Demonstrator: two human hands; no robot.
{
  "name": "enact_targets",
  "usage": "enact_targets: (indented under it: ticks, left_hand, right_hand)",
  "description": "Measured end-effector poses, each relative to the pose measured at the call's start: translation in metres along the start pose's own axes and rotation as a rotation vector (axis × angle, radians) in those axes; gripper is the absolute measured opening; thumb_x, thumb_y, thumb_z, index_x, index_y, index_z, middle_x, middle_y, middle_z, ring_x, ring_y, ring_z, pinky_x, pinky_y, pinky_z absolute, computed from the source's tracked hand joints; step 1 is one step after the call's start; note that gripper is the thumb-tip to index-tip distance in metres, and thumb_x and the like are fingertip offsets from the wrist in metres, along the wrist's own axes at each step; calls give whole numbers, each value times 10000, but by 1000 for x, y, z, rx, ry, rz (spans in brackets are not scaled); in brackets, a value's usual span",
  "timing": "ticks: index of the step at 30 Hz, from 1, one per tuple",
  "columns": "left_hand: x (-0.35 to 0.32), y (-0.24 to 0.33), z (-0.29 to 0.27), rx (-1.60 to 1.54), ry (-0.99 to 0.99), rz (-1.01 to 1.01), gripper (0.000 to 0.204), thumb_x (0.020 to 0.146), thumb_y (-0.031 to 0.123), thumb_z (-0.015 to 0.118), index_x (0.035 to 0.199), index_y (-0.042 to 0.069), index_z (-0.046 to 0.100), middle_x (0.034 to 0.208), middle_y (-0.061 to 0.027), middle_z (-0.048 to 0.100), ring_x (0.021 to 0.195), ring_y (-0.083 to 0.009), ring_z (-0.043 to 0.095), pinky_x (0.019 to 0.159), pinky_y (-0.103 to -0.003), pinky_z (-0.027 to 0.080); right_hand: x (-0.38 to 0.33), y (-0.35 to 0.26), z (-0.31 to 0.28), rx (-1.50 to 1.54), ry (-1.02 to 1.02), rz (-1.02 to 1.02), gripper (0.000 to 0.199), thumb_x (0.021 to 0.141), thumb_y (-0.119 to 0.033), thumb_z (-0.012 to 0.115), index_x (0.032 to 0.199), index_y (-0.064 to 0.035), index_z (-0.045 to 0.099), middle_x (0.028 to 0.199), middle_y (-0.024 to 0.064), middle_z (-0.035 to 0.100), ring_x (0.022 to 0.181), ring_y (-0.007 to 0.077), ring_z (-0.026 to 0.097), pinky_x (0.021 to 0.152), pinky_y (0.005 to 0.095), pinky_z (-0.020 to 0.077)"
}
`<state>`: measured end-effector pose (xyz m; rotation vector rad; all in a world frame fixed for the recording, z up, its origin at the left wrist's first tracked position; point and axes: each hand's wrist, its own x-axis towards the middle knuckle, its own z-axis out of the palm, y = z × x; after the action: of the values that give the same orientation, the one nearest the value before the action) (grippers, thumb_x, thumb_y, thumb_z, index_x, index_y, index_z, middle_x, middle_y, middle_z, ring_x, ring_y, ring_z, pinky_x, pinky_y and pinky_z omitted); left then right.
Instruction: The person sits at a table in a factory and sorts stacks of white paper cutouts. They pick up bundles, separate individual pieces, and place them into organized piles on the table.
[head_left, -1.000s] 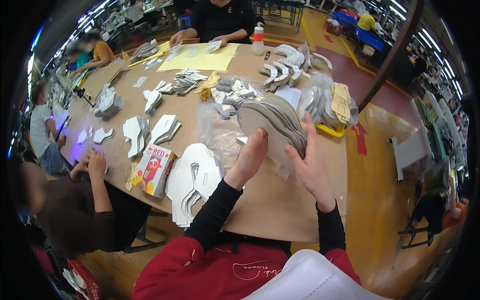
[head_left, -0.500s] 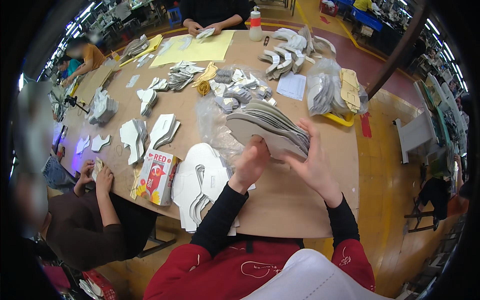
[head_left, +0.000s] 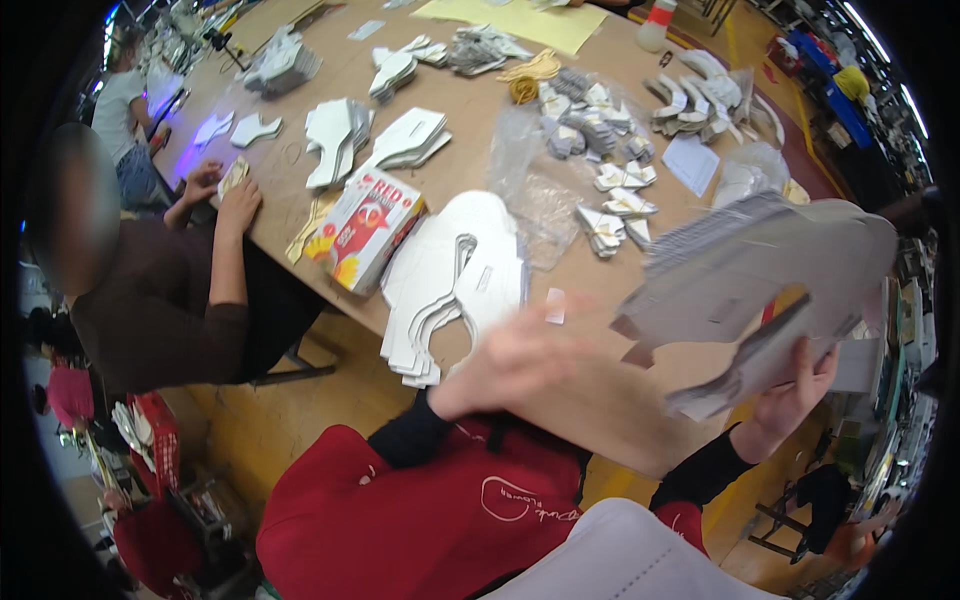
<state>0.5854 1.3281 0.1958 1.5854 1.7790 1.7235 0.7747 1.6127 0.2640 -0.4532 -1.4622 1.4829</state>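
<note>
At the right, above the table's edge, my right hand [head_left: 795, 390] grips a stack of grey shoe-upper pieces [head_left: 730, 270] by its lower part. These are horseshoe-shaped with a deep cutout, and motion blurs them slightly. My left hand [head_left: 510, 360], also blurred, is apart from that stack with its fingers stretched out and nothing visible in them. Nearest to it lies another stack, of white shoe-upper pieces [head_left: 490, 235], at the table's near edge. A small white paper label [head_left: 556, 305] lies just beyond my left fingers.
A red-and-white box [head_left: 365, 230] stands left of the white stack. Piles of cut pieces [head_left: 340, 140] and a crumpled clear plastic bag [head_left: 535, 200] cover the brown table [head_left: 450, 165]. A seated co-worker [head_left: 170, 290] handles a small piece at the left; a bottle [head_left: 655, 25] stands far back.
The grey stack has swung right and turned, now in my right hand alone. My left hand has let go and moved toward me. The view has shifted left, and small white pieces behind show.
</note>
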Motion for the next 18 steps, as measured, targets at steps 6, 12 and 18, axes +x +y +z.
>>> enact_targets:
  ticks: [6,12,18]
  left_hand:
    - [-55,-47,-89,617,327,-565,501,885,172,634,1327,-12,487,1398,-218,467,1316,-349,432,1101,-403,329]
    - [-88,-53,-80,637,433,-757,624,872,229,679,1355,-39,391,1348,-235,464,1278,-377,417,1073,-406,334]
    - [-82,-65,-83,378,498,-896,511,846,200,709,1233,-79,524,1146,-215,624,1043,-262,612,913,-341,477]
  right_hand:
    - [10,61,-60,-68,-168,324,534,870,6,629,1372,33,449,1227,118,606,1038,172,615,916,295,483]
    - [-36,130,-79,-1321,-126,-35,435,884,-52,637,1304,-3,532,1299,153,540,1188,274,536,981,349,442]
    - [-74,92,-23,-858,-35,-76,325,876,-52,632,1196,-9,598,1333,142,504,1224,300,502,1018,387,401]
